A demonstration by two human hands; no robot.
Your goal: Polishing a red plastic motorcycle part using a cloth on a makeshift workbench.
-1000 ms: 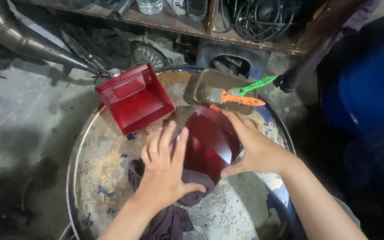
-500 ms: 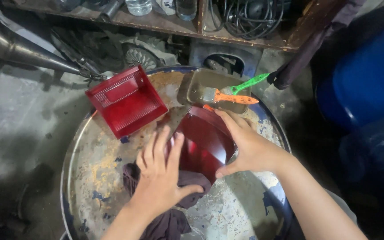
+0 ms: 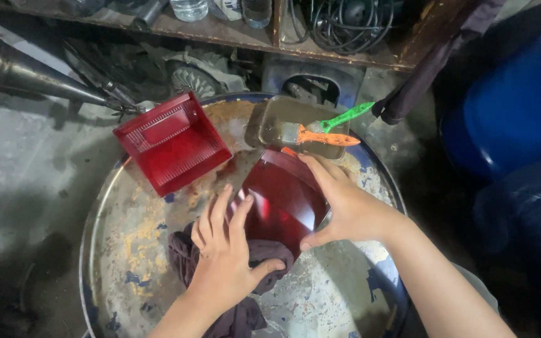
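The right hand (image 3: 352, 209) grips the dark red lens (image 3: 283, 200) on the drum top (image 3: 120, 250), fingers clasped on its edge; the left hand (image 3: 226, 263) presses a rag (image 3: 186, 256) against it, fingers spread; wiping seems underway; a steady hold matters.

my left hand (image 3: 223, 266) and right hand (image 3: 349, 209) are bare: no gloves, rings or watch, forearms uncovered, no sleeves showing.
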